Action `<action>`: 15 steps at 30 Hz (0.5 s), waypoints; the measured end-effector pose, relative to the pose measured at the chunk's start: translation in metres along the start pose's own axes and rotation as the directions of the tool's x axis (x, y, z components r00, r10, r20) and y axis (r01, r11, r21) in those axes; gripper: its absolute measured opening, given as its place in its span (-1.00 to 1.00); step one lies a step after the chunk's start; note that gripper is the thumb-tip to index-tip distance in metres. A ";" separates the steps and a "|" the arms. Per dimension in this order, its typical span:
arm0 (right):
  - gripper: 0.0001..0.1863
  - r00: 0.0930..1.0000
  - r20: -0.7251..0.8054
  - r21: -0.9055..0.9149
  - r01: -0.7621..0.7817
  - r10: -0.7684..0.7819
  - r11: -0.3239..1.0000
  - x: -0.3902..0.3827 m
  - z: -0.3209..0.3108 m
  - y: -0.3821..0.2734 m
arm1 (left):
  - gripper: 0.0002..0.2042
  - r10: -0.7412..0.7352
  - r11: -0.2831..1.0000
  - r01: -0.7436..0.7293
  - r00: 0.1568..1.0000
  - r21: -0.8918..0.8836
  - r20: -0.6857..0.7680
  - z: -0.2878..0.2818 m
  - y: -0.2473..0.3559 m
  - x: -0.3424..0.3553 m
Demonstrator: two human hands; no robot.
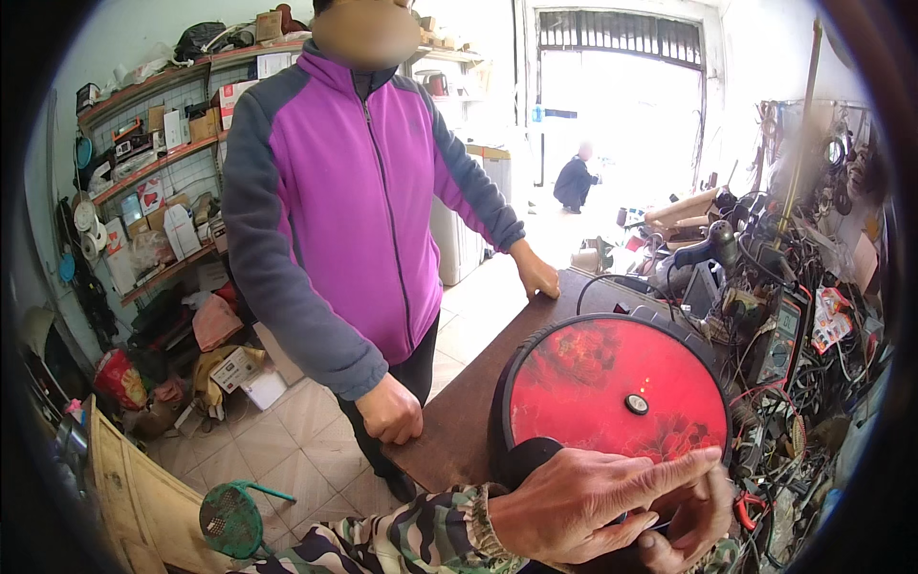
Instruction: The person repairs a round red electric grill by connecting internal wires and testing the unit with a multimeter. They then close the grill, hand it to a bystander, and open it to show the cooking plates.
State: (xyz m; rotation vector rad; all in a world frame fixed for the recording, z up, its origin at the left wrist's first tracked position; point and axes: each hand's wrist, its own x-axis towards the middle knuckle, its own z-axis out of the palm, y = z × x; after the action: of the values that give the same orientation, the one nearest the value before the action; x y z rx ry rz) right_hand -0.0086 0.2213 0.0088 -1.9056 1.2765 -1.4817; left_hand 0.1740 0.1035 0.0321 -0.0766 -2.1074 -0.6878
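Observation:
My left hand (574, 502), in a camouflage sleeve, reaches from the lower edge over the near side of a round red electric griddle (583, 383). Its index finger stretches right to meet my right hand (703, 521), which is partly hidden behind it. Fingers of both hands are bent together in a pinch. A thin bluish line shows between them, but what they hold is too small to make out. The griddle has a black rim, a dark flower print and a small round fitting (636, 404) on top. Its black handle (531, 459) sticks out beside my left hand.
Across the brown table (459, 430) a person in a purple and grey jacket (368, 210) rests both hands on its edge. Tangled wires, a multimeter (781, 335), a heat gun (708, 251) and red-handled pliers (748, 509) crowd the right. A green stool (231, 521) stands lower left.

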 end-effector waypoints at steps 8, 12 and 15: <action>-0.23 0.995 -0.084 0.052 0.067 -0.062 0.996 -0.011 0.003 0.019 | -0.14 -0.002 1.000 0.002 1.000 0.005 0.023 0.003 -0.005 -0.003; -0.20 0.988 -0.153 0.077 0.003 0.009 0.997 -0.004 0.008 0.004 | -0.15 -0.003 0.998 0.002 1.000 -0.070 -0.013 0.002 -0.004 0.002; -0.21 0.999 -0.048 -0.103 -0.012 0.007 0.995 0.000 -0.002 -0.002 | -0.14 0.034 0.999 -0.034 0.998 0.005 -0.046 0.005 -0.007 -0.002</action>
State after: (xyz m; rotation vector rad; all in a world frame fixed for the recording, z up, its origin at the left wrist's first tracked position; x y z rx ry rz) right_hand -0.0095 0.2227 0.0113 -1.9359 1.4070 -1.4917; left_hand 0.1696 0.1006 0.0258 -0.0932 -2.0592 -0.6587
